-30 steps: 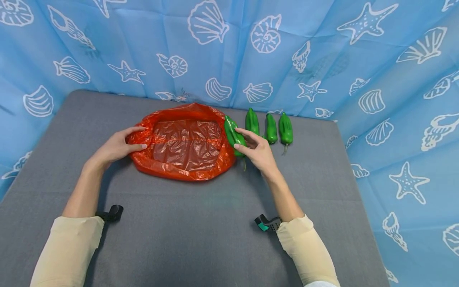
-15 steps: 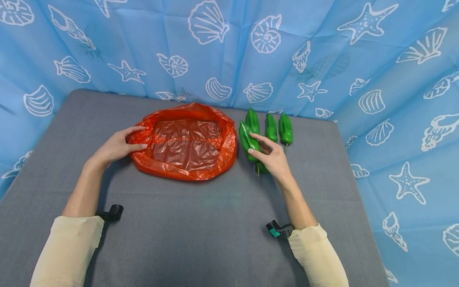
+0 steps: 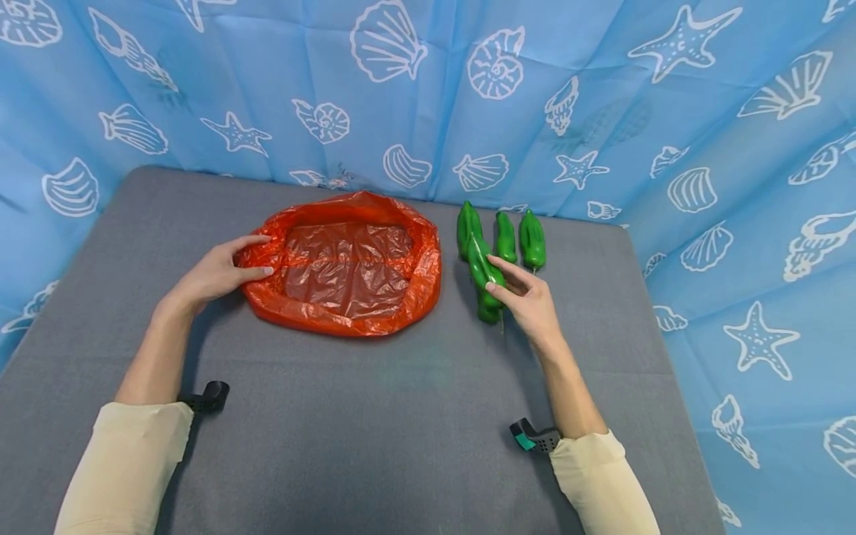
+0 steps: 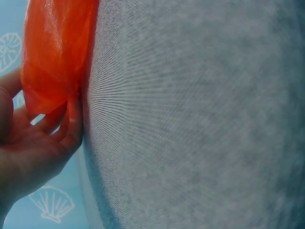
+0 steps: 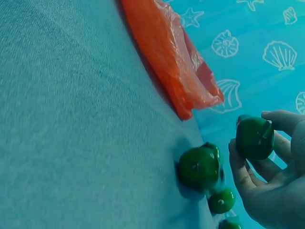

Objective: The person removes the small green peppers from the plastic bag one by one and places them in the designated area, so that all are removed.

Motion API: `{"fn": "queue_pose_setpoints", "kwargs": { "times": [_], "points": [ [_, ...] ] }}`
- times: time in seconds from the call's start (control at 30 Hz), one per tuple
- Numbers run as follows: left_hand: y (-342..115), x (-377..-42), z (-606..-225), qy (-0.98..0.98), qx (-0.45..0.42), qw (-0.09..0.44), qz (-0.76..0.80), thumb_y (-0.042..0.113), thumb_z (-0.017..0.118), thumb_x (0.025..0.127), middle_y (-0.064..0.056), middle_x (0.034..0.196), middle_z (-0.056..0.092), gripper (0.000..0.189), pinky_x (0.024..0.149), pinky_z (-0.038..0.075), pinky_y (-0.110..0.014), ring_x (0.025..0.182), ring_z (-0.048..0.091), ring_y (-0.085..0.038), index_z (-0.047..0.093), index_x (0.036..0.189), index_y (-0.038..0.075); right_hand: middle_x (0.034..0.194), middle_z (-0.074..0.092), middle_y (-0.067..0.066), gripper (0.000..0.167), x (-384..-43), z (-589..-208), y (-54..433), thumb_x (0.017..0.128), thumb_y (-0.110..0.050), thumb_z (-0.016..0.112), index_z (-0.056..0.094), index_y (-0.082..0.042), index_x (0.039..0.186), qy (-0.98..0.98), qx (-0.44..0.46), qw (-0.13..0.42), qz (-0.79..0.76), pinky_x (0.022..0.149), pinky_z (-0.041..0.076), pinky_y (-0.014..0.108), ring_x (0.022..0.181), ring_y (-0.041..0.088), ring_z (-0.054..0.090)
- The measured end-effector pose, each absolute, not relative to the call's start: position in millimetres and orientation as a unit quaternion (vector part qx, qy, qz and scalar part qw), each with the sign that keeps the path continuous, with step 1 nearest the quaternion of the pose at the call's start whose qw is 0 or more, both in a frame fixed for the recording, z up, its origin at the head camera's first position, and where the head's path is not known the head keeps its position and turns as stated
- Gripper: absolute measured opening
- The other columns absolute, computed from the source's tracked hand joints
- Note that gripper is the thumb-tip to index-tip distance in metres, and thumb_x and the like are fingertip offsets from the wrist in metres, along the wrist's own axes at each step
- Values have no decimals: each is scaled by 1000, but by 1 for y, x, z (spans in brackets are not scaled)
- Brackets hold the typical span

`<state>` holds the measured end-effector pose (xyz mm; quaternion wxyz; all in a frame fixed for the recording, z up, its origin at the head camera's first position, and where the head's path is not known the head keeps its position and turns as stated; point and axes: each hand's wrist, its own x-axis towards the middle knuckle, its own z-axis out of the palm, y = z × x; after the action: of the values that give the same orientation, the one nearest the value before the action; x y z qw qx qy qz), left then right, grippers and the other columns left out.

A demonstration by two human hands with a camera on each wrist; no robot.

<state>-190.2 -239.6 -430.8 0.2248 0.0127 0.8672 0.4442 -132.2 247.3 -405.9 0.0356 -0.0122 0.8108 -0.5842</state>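
A red plastic bag [image 3: 348,327] lies with its mouth spread wide and its rim rolled outward. My left hand [image 3: 217,271] holds the bag's left rim between thumb and fingers. In the left wrist view the bag [image 4: 57,52] rises from between my left fingers. Right of the bag, my right hand [image 3: 528,297] pinches a long green pepper [image 3: 480,260] between thumb and fingertips. In the right wrist view this pepper [image 5: 255,138] is off the table. Partly beneath it in the head view lies another green pepper [image 3: 490,312].
More green peppers lie behind my right hand: one at the back left [image 3: 469,217], a smaller one [image 3: 506,238] and one at the right [image 3: 533,239]. A blue curtain [image 3: 428,96] with white shells hangs along the back edge of the grey table [image 3: 361,431].
My right hand has moved to the right, away from the bag's right rim, still holding the green pepper. My left hand and the bag have stayed in place.
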Motion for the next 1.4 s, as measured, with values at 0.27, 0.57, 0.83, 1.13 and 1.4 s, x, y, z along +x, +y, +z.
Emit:
{"fn": "queue_pose_setpoints", "kwargs": {
  "times": [0.27,0.57,0.83,1.13,1.4],
  "points": [
    [-240,-190,-427,867,15,231,442,37,62,98,-34,157,18,77,105,36,-62,129,41,-48,22,159,12,147,52,7,48,-129,-419,265,94,-23,70,59,-16,140,801,17,12,-598,101,45,23,132,21,51],
    [-241,-193,-430,863,12,231,449,35,62,99,-32,157,20,75,105,37,-60,128,42,-45,23,159,11,147,51,12,50,-121,-423,278,95,-25,70,56,-17,143,805,39,6,-592,97,46,18,131,25,52],
    [-241,-192,-430,864,12,233,447,32,61,100,-33,158,15,75,107,35,-61,131,38,-48,21,159,11,149,49,7,50,-115,-428,285,95,-25,70,57,-19,142,812,80,-3,-577,104,43,28,131,25,52],
    [-243,-190,-430,865,10,229,447,31,61,100,-32,159,14,74,109,30,-63,136,32,-50,22,159,11,151,46,7,49,-113,-432,286,94,-28,70,58,-18,141,814,113,-11,-569,110,39,45,136,25,46],
    [-241,-190,-432,866,14,227,445,36,62,99,-31,159,17,75,108,34,-61,137,31,-48,24,158,11,153,45,5,52,-111,-436,289,94,-32,70,57,-20,142,821,165,-6,-546,111,38,44,140,22,41]
  ]
}}
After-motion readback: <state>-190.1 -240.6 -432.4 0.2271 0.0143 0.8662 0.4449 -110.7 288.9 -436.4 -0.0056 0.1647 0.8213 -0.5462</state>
